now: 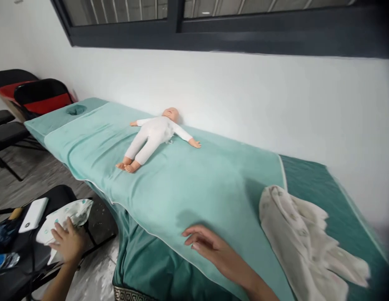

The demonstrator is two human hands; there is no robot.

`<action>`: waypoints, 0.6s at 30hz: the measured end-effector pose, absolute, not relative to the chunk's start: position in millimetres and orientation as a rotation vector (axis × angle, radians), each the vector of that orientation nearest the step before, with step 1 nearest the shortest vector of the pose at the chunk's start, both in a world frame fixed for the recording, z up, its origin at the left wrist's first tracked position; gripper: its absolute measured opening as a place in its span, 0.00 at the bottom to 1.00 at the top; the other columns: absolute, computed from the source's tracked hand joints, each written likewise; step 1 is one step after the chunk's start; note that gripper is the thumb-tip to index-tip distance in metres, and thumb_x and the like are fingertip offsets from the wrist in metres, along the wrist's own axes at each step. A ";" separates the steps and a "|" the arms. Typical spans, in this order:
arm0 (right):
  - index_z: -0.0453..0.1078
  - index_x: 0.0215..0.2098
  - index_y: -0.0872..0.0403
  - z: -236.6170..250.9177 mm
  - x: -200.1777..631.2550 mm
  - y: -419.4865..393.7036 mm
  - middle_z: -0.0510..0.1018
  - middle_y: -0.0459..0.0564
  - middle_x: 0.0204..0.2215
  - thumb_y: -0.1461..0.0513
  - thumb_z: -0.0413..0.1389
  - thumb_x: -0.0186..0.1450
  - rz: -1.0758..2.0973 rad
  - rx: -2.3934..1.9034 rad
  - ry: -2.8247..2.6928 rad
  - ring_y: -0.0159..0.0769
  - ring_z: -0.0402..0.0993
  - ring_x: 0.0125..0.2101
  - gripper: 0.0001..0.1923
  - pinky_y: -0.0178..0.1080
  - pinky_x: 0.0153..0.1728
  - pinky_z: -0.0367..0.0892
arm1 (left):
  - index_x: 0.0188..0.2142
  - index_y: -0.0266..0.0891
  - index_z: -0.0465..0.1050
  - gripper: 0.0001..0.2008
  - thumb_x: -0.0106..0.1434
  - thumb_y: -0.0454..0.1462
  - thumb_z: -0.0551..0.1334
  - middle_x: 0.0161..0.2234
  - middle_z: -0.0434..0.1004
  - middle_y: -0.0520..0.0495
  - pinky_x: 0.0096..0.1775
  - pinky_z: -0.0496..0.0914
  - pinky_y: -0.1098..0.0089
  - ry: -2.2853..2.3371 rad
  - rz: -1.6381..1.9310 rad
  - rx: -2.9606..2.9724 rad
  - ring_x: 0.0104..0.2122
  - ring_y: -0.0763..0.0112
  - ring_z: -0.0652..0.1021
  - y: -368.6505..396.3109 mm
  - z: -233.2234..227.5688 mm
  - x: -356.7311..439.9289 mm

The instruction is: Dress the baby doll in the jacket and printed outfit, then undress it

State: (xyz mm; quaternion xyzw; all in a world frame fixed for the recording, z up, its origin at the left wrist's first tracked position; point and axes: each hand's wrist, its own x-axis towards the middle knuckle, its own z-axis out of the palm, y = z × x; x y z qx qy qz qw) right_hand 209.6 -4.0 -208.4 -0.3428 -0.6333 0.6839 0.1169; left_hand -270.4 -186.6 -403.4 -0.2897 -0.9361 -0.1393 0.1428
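My left hand (68, 241) lies over a white, soft-looking piece with small green prints (80, 207) on a black chair, its fingers spread and touching the top. Whether the piece is a folded cloth or a packet, I cannot tell. Above the near edge of the light-green covered bed (194, 184), my right hand (209, 246) has loosely bent fingers and holds nothing. A baby doll in a white bodysuit (155, 131) lies on its back farther along the bed, arms out and head near the wall. To the right of my right hand rests a crumpled cream baby garment (294, 234).
On the black chair (61, 192) at lower left are a white power bank or similar device (34, 214), a cable, a clear bottle with a blue label (6, 261) and dark fabric. Black and red chairs (45, 98) stand beyond the bed. A white wall runs along the far side.
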 end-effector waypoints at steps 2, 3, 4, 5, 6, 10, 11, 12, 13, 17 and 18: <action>0.70 0.52 0.47 -200.2 237.3 -7.4 0.77 0.52 0.46 0.48 0.51 0.70 1.806 -1.128 -1.891 0.44 0.73 0.50 0.18 0.48 0.54 0.67 | 0.68 0.31 0.51 0.36 0.64 0.45 0.53 0.69 0.42 0.21 0.58 0.53 0.30 -2.602 -0.649 -0.879 0.69 0.32 0.49 -171.6 -391.6 -248.3; 0.70 0.52 0.47 -197.2 253.0 -8.2 0.76 0.52 0.49 0.48 0.50 0.70 1.658 -1.196 -1.907 0.44 0.72 0.52 0.18 0.48 0.55 0.66 | 0.66 0.31 0.55 0.36 0.63 0.46 0.55 0.69 0.44 0.23 0.60 0.55 0.34 -2.551 -0.771 -0.941 0.68 0.34 0.51 -161.9 -384.5 -233.8; 0.69 0.52 0.46 -195.2 269.7 -7.7 0.75 0.52 0.52 0.48 0.50 0.70 1.464 -1.267 -1.924 0.44 0.71 0.54 0.18 0.48 0.56 0.66 | 0.64 0.30 0.58 0.35 0.61 0.46 0.57 0.69 0.46 0.24 0.61 0.56 0.37 -2.496 -0.892 -1.011 0.68 0.36 0.53 -150.7 -376.3 -216.1; 0.68 0.53 0.46 -194.3 287.1 -5.7 0.73 0.53 0.55 0.48 0.50 0.70 1.223 -1.340 -1.939 0.45 0.69 0.56 0.18 0.49 0.58 0.64 | 0.62 0.30 0.61 0.34 0.61 0.46 0.59 0.68 0.48 0.26 0.63 0.57 0.40 -2.434 -1.012 -1.081 0.68 0.39 0.54 -138.1 -366.8 -195.1; 0.67 0.54 0.47 -194.7 304.7 -1.9 0.71 0.53 0.57 0.48 0.50 0.70 0.951 -1.417 -1.945 0.47 0.67 0.58 0.19 0.51 0.59 0.62 | 0.60 0.31 0.64 0.32 0.61 0.46 0.59 0.67 0.51 0.28 0.63 0.57 0.41 -2.345 -1.130 -1.142 0.67 0.41 0.56 -124.3 -355.9 -170.7; 0.62 0.59 0.53 -208.0 366.4 27.0 0.66 0.61 0.61 0.45 0.52 0.66 0.037 -1.815 -1.885 0.61 0.61 0.61 0.30 0.61 0.59 0.58 | 0.53 0.39 0.69 0.18 0.65 0.41 0.59 0.62 0.61 0.37 0.62 0.62 0.47 -2.197 -1.467 -1.575 0.63 0.52 0.66 -59.4 -304.2 -52.7; 0.61 0.59 0.55 -213.5 376.7 35.4 0.66 0.63 0.60 0.45 0.52 0.65 -0.033 -1.939 -1.864 0.63 0.63 0.58 0.32 0.62 0.56 0.61 | 0.53 0.40 0.69 0.16 0.67 0.39 0.58 0.61 0.64 0.38 0.62 0.64 0.49 -2.163 -1.551 -1.790 0.61 0.55 0.67 -41.7 -291.6 -22.5; 0.62 0.59 0.56 -219.1 384.3 43.2 0.68 0.64 0.58 0.44 0.53 0.65 -0.058 -2.035 -1.858 0.63 0.65 0.56 0.32 0.61 0.53 0.64 | 0.54 0.41 0.69 0.16 0.68 0.39 0.56 0.60 0.66 0.39 0.62 0.64 0.51 -2.139 -1.620 -1.994 0.61 0.57 0.68 -23.8 -280.0 6.6; 0.63 0.57 0.57 -224.5 389.2 50.1 0.70 0.64 0.56 0.45 0.53 0.65 -0.065 -2.104 -1.858 0.62 0.68 0.52 0.31 0.59 0.50 0.66 | 0.54 0.42 0.69 0.16 0.69 0.39 0.56 0.57 0.70 0.40 0.61 0.65 0.52 -2.117 -1.666 -2.181 0.59 0.59 0.71 -6.1 -270.0 34.5; 0.67 0.49 0.54 -236.6 388.1 65.7 0.73 0.60 0.49 0.50 0.50 0.67 -0.037 -2.001 -1.902 0.55 0.71 0.47 0.20 0.54 0.47 0.67 | 0.54 0.41 0.70 0.18 0.67 0.44 0.59 0.52 0.76 0.40 0.58 0.67 0.57 -2.025 -1.945 -2.919 0.52 0.62 0.76 58.5 -246.9 131.7; 0.68 0.48 0.53 -236.3 384.1 67.0 0.73 0.59 0.49 0.51 0.50 0.67 -0.005 -1.904 -1.909 0.53 0.71 0.47 0.18 0.53 0.47 0.67 | 0.56 0.40 0.68 0.21 0.66 0.45 0.62 0.53 0.75 0.39 0.57 0.68 0.58 -2.030 -2.092 -2.989 0.51 0.62 0.77 72.1 -245.0 151.5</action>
